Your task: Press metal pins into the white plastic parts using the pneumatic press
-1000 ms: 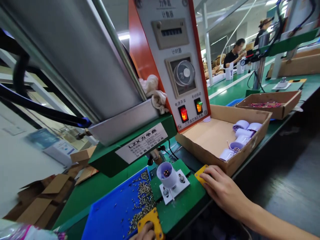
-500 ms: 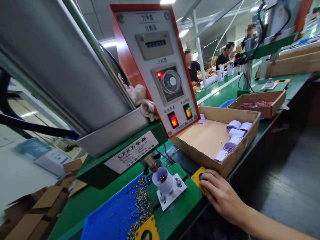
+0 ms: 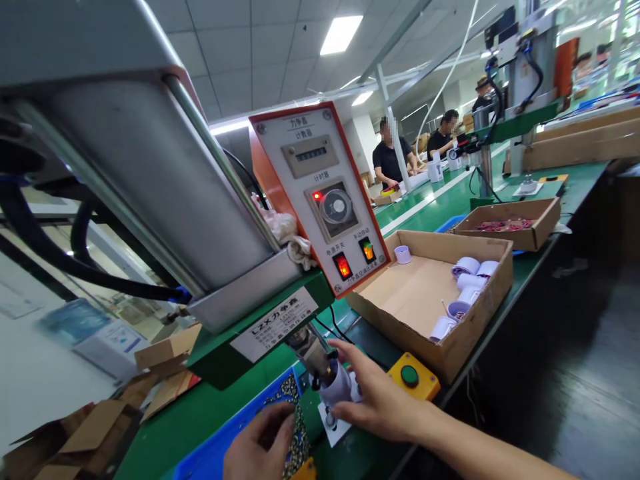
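A white plastic cup [image 3: 336, 388] stands on a white fixture plate [image 3: 336, 432] under the press, and the metal press head [image 3: 317, 359] reaches down into it. My right hand [image 3: 377, 397] is at the cup's right side, thumb and fingers apart around it; whether they touch it I cannot tell. Over the blue tray [image 3: 210, 457] of small brass-coloured parts [image 3: 300, 437] is my left hand [image 3: 263, 443]. Its fingers are curled, thumb against fingertips, and what lies between them is hidden.
A yellow button box [image 3: 414, 377] with a green button sits right of my right hand. Behind it, a cardboard tray [image 3: 395, 287] holds several white cups. An orange control box [image 3: 320, 200] stands beside the press. Several people [image 3: 393, 157] work farther back.
My right hand has left the yellow button box and moved left to the cup. My left hand has come up over the tray. The press head is now down in the cup. The view has shifted.
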Tool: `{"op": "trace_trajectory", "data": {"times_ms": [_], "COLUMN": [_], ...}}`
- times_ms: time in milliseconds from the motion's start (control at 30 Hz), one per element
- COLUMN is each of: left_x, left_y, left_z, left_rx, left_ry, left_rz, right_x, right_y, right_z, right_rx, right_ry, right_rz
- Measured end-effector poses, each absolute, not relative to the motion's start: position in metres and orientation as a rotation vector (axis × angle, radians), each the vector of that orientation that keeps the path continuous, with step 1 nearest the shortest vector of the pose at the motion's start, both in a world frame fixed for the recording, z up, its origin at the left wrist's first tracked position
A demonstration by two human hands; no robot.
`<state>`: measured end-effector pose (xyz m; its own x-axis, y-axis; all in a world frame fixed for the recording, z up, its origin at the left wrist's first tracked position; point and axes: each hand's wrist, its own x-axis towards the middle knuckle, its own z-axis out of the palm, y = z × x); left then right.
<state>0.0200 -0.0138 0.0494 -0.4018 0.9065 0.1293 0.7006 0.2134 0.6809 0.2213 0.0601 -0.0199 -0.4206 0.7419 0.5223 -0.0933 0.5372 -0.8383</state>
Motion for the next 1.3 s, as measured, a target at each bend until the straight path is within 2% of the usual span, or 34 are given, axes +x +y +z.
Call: {"op": "trace_trajectory", "data": {"times_ms": [100, 367, 500, 767, 1300], "left_x": [0.031, 0.051, 0.064, 0.072, 0.069], "left_y": [-0.001, 0.011, 0.022, 0.039, 0.045], "left_z": [0.068, 0.092, 0.098, 0.092, 0.089], "left_rx": [1.529, 1.659, 1.857, 1.993, 2.042], "left_ry": [2.174, 2.113, 2.134, 2.119, 2.139], "left_rz": [0.948, 0.912, 0.717, 0.507, 0.452], "right_x": [0.205, 0.198, 0.196, 0.194, 0.194], "right_y": [0.061, 0.061, 0.062, 0.063, 0.061], "right_z": [-0.015, -0.024, -0.023, -0.023, -0.022], "right_rx": [-0.570, -0.623, -0.615, -0.626, -0.689], "right_ry": [-1.722, -1.699, -1.705, -1.727, -1.799], "right_rz": [1.128, 1.061, 1.036, 1.005, 0.983]}}
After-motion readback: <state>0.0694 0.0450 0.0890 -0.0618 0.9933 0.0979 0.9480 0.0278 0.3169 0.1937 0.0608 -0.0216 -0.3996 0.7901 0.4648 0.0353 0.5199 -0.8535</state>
